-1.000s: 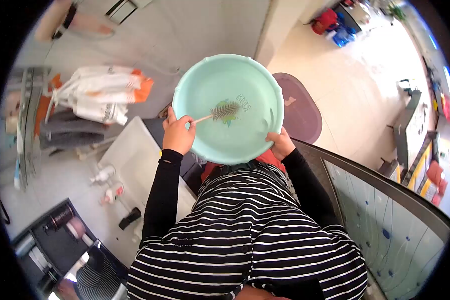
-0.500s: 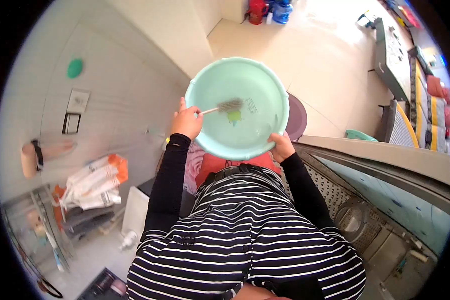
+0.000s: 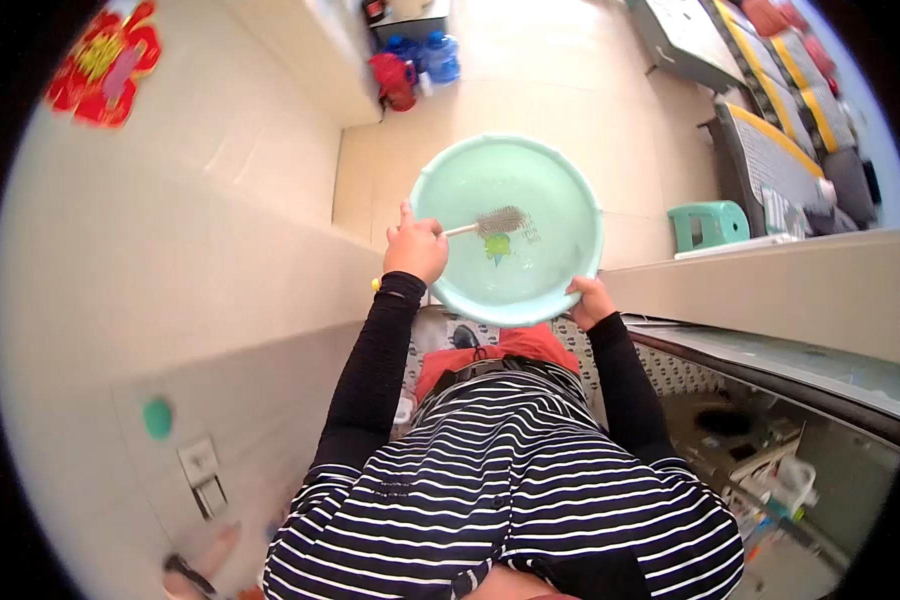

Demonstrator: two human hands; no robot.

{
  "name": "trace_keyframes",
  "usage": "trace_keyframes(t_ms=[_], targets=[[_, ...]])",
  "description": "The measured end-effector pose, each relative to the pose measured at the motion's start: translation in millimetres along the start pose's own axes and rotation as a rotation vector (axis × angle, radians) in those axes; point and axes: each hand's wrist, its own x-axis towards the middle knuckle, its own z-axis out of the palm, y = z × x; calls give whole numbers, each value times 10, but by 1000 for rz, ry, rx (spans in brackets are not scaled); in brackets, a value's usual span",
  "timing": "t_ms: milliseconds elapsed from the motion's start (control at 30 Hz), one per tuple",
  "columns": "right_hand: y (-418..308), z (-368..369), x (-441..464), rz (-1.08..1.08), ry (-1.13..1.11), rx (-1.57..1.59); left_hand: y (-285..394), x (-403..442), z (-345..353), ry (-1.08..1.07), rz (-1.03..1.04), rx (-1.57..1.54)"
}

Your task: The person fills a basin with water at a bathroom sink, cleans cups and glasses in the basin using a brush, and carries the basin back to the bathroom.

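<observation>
A pale green plastic basin (image 3: pixel 480 172) is held out in front of my body, its inside facing up. My left hand (image 3: pixel 416 250) grips the basin's left rim and also has the thin handle of a bristle brush (image 3: pixel 501 221) between its fingers. The brush head, grey-brown, reaches over the basin's middle, above a printed green and yellow picture on the bottom. On the lower right rim my right hand (image 3: pixel 592 300) is closed, thumb over the edge. The fingers under the basin are hidden.
A doorway opens ahead, with a pale wall at left and a door edge (image 3: pixel 770 300) at right. Beyond stand a green stool (image 3: pixel 708 226), a sofa (image 3: pixel 790 90), blue water bottles (image 3: pixel 440 58) and a red thermos-like jug (image 3: pixel 394 82). Patterned floor tiles lie underfoot.
The view has shifted forward towards the doorway, and the shelf and bags at lower left have left the picture. Both hands still hold the basin, with the brush in the left.
</observation>
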Motion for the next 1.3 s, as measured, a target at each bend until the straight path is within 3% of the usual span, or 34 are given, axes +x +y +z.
trace_keyframes(t_ms=[100, 233, 467, 633, 733, 833, 933, 1067, 1300], targets=[[-113, -102, 373, -51, 19, -24, 89, 563, -55, -41, 79, 78], [-390, 304, 507, -104, 120, 42, 70, 1117, -52, -26, 161, 101], [-694, 195, 1444, -91, 96, 27, 247, 2051, -145, -27, 176, 154], [-1287, 282, 1862, -6, 99, -22, 552, 2689, -248, -28, 148, 174], [-1502, 373, 2234, -58, 118, 45, 647, 3101, -304, -1, 189, 202], [-1819, 475, 2692, -112, 155, 49, 849, 3597, -467, -75, 103, 84], [-2031, 447, 3000, -102, 76, -32, 889, 4135, -426, 2, 192, 79], [-2600, 808, 3475, -117, 179, 83, 1217, 5089, -639, -43, 293, 148], [-3324, 683, 4364, -149, 227, 77, 1834, 6300, -775, -120, 363, 207]])
